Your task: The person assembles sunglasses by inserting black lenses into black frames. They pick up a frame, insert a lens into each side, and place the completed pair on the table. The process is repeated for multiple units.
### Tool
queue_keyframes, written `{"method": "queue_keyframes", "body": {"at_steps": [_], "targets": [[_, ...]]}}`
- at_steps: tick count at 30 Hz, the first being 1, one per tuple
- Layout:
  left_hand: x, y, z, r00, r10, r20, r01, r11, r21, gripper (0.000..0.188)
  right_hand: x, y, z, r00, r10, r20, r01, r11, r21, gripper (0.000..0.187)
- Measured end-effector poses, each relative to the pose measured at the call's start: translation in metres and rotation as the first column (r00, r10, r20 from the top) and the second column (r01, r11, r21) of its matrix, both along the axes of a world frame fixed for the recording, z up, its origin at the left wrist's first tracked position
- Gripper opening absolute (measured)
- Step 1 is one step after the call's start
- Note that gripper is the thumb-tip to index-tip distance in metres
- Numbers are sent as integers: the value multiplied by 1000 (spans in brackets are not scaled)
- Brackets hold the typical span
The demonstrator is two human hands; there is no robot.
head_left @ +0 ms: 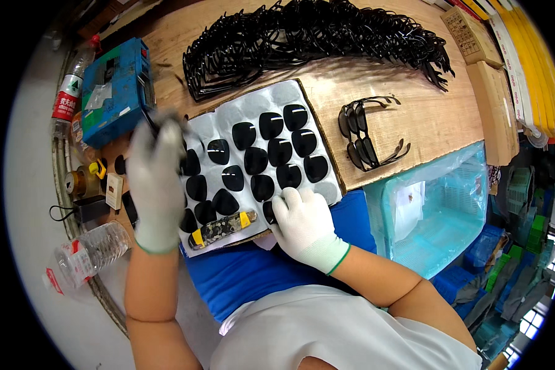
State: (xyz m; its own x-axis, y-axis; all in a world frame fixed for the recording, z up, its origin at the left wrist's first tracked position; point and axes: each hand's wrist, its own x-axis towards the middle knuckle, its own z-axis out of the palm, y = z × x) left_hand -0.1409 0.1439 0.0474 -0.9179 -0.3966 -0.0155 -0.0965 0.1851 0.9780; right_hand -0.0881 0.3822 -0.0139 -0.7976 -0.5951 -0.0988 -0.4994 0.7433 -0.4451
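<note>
My left hand (pixel 154 185), in a white glove and smeared by motion, is raised over the left edge of a shallow tray. Its fingers are closed round a thin black glasses frame (pixel 149 118), blurred and partly hidden. The tray's pale lining (pixel 231 112) carries rows of dark sunglass lenses (pixel 256 160). At the tray's near edge my right hand (pixel 305 228), also gloved, has its fingertips closed at a dark lens (pixel 269 213), mostly covered. Left of it lies a camouflage-patterned handle (pixel 222 229) with yellow ends. Several sunglasses (pixel 359 135) are stacked right of the tray.
A long heap of black frames (pixel 314 37) spans the table's far side. A blue case (pixel 117 89), bottles (pixel 83 256) and small boxes (pixel 114 190) stand at left. To the right are a teal crate (pixel 438 209) lined with plastic and cardboard boxes (pixel 493 111).
</note>
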Motion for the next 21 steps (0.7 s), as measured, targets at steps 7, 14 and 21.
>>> {"method": "queue_keyframes", "body": {"at_steps": [7,14,21], "targets": [[108,26,5,928,-349,131,346,937,46,35,4,19,48,933,76,351,158,790,-592,18],[110,63,26,841,-529,111,534,845,-17,30,4,15,73,973,-55,224,218,534,-817,23],[110,52,26,736,-672,85,647,734,205,45,-2,29,74,599,271,753,620,438,-651,17]]}}
